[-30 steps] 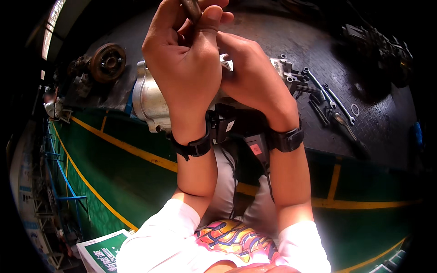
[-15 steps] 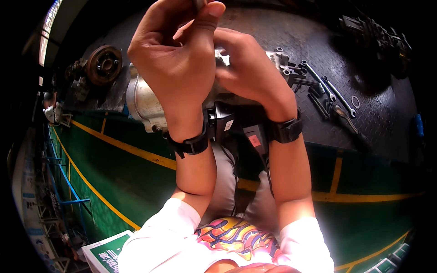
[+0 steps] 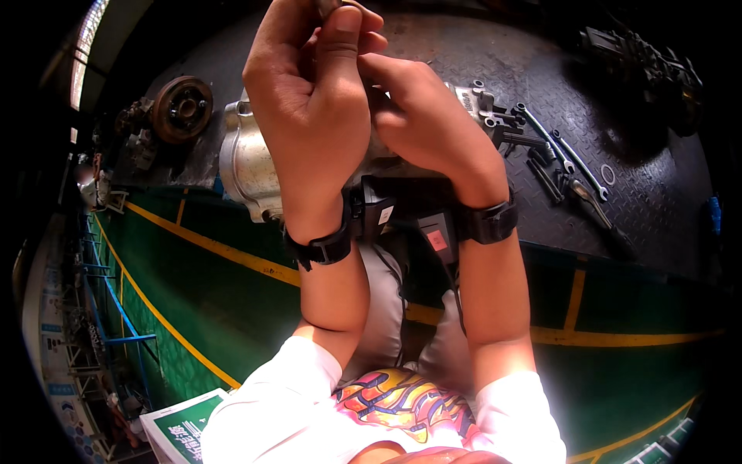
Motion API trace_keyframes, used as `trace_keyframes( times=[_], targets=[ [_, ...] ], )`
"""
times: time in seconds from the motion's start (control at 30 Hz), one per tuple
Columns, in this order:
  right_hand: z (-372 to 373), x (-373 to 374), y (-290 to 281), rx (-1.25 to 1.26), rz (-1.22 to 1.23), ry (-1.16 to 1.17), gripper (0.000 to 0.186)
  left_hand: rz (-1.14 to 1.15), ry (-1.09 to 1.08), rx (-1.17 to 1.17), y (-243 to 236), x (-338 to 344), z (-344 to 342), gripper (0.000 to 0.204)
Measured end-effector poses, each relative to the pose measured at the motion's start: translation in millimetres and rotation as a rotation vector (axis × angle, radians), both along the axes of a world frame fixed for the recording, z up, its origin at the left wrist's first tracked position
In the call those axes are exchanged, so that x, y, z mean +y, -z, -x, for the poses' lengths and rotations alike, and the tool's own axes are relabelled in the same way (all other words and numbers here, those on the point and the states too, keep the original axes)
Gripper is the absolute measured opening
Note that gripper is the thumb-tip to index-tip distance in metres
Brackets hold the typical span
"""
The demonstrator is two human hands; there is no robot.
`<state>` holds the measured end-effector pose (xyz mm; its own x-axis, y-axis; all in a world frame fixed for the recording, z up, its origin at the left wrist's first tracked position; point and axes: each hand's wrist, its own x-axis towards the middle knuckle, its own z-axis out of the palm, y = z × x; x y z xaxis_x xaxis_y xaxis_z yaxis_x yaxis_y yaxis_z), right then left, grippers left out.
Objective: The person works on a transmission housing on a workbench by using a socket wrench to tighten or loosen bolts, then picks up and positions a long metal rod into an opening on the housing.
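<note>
My left hand is raised at the top, its thumb and fingers pinched on a small grey metal piece that the frame's upper edge cuts off. Beside it, my right hand is closed with bent fingers; its fingertips pass behind the left hand, so whatever they grip is hidden. Below both hands lies a silver cast-metal housing, like a gearbox case, largely covered by my hands and wrists. Its rounded, flanged end shows at the left, and a narrower end comes out to the right.
On the dark metal bench right of the housing lie wrenches, a ratchet, bolts and a ring. A rusty brake disc stands at the left; a dark gear assembly sits far right.
My left hand has shifted a little right and down, still pinching the metal piece. My right hand has turned slightly and stays close beside it. The housing and tools lie as before.
</note>
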<state>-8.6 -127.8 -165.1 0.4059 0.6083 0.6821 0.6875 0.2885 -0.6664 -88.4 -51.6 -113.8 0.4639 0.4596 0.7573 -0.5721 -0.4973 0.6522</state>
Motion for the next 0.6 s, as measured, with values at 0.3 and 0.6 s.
trace_keyframes(
  times=[0.3, 0.6],
  targets=[
    [-10.9, 8.8, 10.9, -0.153, -0.179, 0.024, 0.027, 0.044, 0.068, -0.01, 18.6, 6.7, -6.4, 0.027],
    [-3.4, -0.2, 5.2, 0.043, -0.086, -0.057, 0.045, -0.139, -0.063, -0.001, 9.6, 1.7, -0.9, 0.027]
  ],
)
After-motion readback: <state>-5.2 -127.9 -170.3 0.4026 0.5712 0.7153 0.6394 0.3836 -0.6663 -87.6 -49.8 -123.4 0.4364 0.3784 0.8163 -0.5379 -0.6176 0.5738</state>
